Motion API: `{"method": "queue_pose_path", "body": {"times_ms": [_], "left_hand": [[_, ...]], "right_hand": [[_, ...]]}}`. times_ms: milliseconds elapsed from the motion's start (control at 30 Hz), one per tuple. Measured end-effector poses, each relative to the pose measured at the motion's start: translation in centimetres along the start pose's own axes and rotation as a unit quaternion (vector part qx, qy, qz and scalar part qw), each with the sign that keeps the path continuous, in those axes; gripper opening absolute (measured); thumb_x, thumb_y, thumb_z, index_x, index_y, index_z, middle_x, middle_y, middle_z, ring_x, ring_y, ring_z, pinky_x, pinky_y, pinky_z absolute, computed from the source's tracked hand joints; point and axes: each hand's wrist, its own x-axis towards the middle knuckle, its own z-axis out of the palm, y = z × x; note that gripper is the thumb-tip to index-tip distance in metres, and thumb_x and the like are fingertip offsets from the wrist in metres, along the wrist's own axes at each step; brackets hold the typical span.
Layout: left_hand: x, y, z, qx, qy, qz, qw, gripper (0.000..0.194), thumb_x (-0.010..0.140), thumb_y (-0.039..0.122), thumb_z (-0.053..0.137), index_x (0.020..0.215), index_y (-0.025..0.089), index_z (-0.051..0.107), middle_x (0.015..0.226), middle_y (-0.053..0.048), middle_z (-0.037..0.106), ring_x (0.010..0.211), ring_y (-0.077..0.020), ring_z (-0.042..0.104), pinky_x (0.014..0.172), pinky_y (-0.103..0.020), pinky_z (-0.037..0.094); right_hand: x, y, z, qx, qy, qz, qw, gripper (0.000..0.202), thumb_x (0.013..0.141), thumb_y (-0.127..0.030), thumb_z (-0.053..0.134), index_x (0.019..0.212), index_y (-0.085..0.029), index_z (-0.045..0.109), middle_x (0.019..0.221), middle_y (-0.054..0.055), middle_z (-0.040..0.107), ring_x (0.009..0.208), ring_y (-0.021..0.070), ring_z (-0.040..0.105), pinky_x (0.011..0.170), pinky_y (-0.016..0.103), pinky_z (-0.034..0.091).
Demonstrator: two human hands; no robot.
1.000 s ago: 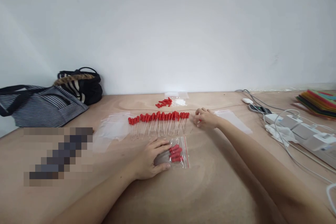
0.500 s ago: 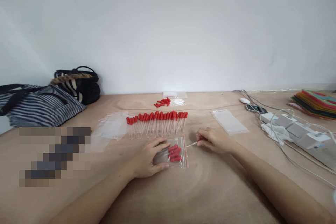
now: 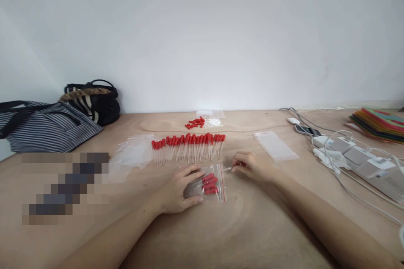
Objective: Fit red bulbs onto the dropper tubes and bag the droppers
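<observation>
At the far left we have a striped bag [image 3: 47, 130] on the table [image 3: 195, 235], with a black bag [image 3: 107, 107] touching it on its far right side; nearer to us lies a dark shape [image 3: 63, 189], too pixelated to name; to the right of these, clear bags [image 3: 134, 151] lie in a loose, overlapping spread.

Our left hand [image 3: 176, 189] rests at the near centre, its fingers parted and laid over the left part of the zip bag [image 3: 214, 183], the thumb at its near edge; the zip bag lies flat, with red bulbs [image 3: 210, 185] inside and its red-lined end to the right; just beyond it runs a row of red-topped droppers [image 3: 189, 147], their clear stems pointing towards us; farther still sit a small pile of red caps [image 3: 195, 123] and, right beside it, thin white sticks [image 3: 213, 122], with a clear sheet [image 3: 210, 113] at their far side.

Our right hand [image 3: 249, 166] is just right of the zip bag, fingers curled and pinching a dropper [image 3: 227, 169], whose clear stem points left to the bag's end; we cannot tell whether its tip is inside.

Farther right lie a clear packet [image 3: 276, 146], a dark device [image 3: 306, 130], crumpled tissue [image 3: 331, 157], a power strip [image 3: 385, 185] with white chargers [image 3: 360, 157], and coloured sheets [image 3: 378, 124] in a stack.
</observation>
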Motion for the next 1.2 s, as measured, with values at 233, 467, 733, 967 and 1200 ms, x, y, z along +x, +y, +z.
{"method": "queue_pose_path", "body": {"times_ms": [233, 467, 733, 967, 1200], "left_hand": [[0.0, 0.1, 0.1, -0.002, -0.004, -0.006, 1.0, 0.063, 0.071, 0.046, 0.059, 0.125, 0.018, 0.042, 0.136, -0.012, 0.035, 0.124, -0.0304, 0.032, 0.1, -0.047, 0.029], [-0.1, 0.1, 0.2, -0.008, -0.002, -0.004, 1.0, 0.064, 0.072, 0.047, 0.058, 0.128, 0.022, 0.038, 0.137, -0.01, 0.034, 0.124, -0.0294, 0.031, 0.1, -0.048, 0.029], [-0.2, 0.5, 0.1, 0.011, 0.017, 0.006, 1.0, 0.068, 0.071, 0.046, 0.06, 0.129, 0.021, 0.036, 0.137, -0.01, 0.035, 0.124, -0.0287, 0.031, 0.102, -0.047, 0.027], [0.1, 1.0, -0.3, 0.024, 0.014, 0.047, 0.998, 0.065, 0.072, 0.045, 0.059, 0.129, 0.023, 0.037, 0.134, -0.008, 0.04, 0.123, -0.0269, 0.034, 0.103, -0.048, 0.022], [0.2, 1.0, -0.3, 0.013, 0.013, 0.052, 0.998, 0.066, 0.072, 0.045, 0.059, 0.13, 0.024, 0.036, 0.133, -0.007, 0.041, 0.123, -0.0272, 0.035, 0.103, -0.048, 0.022]], "right_hand": [[0.3, -1.7, 1.8, 0.063, 0.018, -0.071, 0.995, 0.031, 0.07, -0.001, 0.043, 0.093, -0.016, 0.057, 0.091, 0.007, 0.056, 0.081, 0.0154, 0.053, 0.073, 0.027, 0.044], [-1.0, 0.4, 0.9, 0.087, 0.008, 0.015, 0.996, 0.031, 0.072, -0.023, 0.06, 0.102, -0.017, 0.053, 0.1, 0.008, 0.052, 0.089, 0.0186, 0.053, 0.079, 0.034, 0.044], [-1.7, 1.0, 0.2, 0.085, -0.01, 0.03, 0.996, 0.003, 0.077, -0.019, 0.052, 0.077, -0.018, 0.055, 0.078, 0.003, 0.054, 0.077, 0.0159, 0.052, 0.07, 0.031, 0.044], [-0.7, -0.8, 1.6, 0.081, 0.091, -0.002, 0.993, 0.016, 0.084, -0.016, 0.042, 0.086, -0.018, 0.057, 0.085, 0.006, 0.052, 0.078, 0.0146, 0.052, 0.072, 0.028, 0.044], [0.2, -1.6, 3.1, 0.206, 0.086, 0.003, 0.975, 0.016, 0.082, -0.018, 0.047, 0.092, -0.018, 0.059, 0.086, 0.006, 0.059, 0.079, 0.015, 0.056, 0.071, 0.029, 0.046]]}}
